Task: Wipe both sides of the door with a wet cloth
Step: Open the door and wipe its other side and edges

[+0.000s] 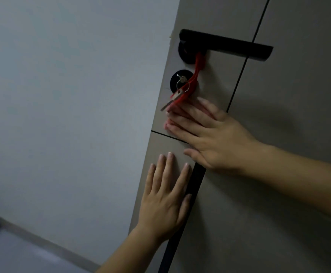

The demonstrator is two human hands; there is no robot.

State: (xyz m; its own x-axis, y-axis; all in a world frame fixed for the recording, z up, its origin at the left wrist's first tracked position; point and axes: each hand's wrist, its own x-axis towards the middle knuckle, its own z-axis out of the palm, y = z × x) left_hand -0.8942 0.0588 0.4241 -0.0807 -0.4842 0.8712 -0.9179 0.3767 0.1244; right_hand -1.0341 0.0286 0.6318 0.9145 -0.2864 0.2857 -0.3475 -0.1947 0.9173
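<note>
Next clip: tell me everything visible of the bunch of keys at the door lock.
The bunch of keys hangs from the round black lock below the black lever handle. One silvery metal key sits in the lock; a ring joins it to a second key dangling tilted down-left. A red cord runs from the ring up to the handle's neck. The right hand, flat on the door, has fingertips just under the dangling key; blur hides whether they touch.
</note>
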